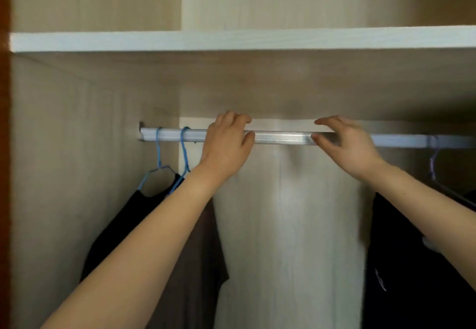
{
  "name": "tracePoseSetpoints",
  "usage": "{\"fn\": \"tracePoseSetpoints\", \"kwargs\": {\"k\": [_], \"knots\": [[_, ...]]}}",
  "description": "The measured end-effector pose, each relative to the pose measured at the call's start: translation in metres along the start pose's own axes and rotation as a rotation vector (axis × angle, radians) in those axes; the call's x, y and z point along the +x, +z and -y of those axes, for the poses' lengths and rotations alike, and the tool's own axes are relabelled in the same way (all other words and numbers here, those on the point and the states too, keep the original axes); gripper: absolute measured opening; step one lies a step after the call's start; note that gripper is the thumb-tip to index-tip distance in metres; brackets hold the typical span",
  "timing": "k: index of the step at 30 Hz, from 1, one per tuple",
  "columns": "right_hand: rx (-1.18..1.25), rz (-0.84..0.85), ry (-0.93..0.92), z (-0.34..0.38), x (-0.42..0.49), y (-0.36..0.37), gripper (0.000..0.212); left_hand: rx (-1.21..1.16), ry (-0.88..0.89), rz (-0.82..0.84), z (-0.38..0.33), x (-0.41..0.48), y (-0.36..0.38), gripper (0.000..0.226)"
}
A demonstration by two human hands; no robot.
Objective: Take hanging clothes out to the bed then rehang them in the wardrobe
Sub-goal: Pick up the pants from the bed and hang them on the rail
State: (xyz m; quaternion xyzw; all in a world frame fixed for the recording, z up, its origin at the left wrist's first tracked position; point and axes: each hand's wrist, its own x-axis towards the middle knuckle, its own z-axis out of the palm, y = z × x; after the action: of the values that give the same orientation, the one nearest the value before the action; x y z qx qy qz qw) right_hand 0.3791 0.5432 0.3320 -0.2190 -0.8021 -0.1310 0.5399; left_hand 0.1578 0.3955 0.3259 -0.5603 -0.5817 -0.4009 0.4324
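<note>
Your left hand (226,148) and right hand (347,145) are both at the wardrobe rail (283,136), fingers loosely open, holding nothing, probably to reach the blue hangers (184,148) beside.

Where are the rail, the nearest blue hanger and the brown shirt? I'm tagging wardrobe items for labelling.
rail (283,138): head view, bare ribbed stretch between the hands.
blue hanger (184,148): head view, hook neck just below the rail.
brown shirt (198,264): head view, fabric beneath the forearm.
</note>
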Motion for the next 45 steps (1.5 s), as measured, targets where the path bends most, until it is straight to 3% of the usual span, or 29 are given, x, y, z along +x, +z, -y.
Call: {"fn": "tracePoseSetpoints", "kwargs": {"k": [4,7,11,19,25,32,39,45], "knots": [[0.097,0.044,0.110,-0.006,0.006,0.012,0.033,0.179,-0.222,0.040,0.023,-0.024,-0.041,0.033],[0.235,0.024,0.211,-0.014,0.009,0.017,0.025,0.265,-0.487,0.191,0.042,-0.053,-0.059,0.038],[0.275,0.017,0.244,-0.013,0.010,0.017,0.025,0.065,-0.658,0.428,0.065,-0.083,-0.059,0.028],[0.255,0.160,0.209,-0.038,0.016,-0.008,0.021,-0.059,-0.473,0.430,0.039,-0.091,-0.031,0.038],[0.284,0.165,0.232,-0.079,0.008,-0.030,0.020,-0.182,-0.390,0.426,-0.019,-0.079,0.005,0.041],[0.326,0.174,0.228,-0.076,0.006,-0.032,0.017,-0.239,-0.256,0.455,-0.088,-0.062,0.051,0.040],[0.213,0.186,0.223,-0.096,-0.001,-0.047,0.019,-0.303,-0.214,0.472,-0.141,-0.052,0.085,0.029],[0.257,0.167,0.254,-0.100,-0.002,-0.044,0.016,-0.280,-0.206,0.432,-0.166,-0.052,0.094,0.026]]}}
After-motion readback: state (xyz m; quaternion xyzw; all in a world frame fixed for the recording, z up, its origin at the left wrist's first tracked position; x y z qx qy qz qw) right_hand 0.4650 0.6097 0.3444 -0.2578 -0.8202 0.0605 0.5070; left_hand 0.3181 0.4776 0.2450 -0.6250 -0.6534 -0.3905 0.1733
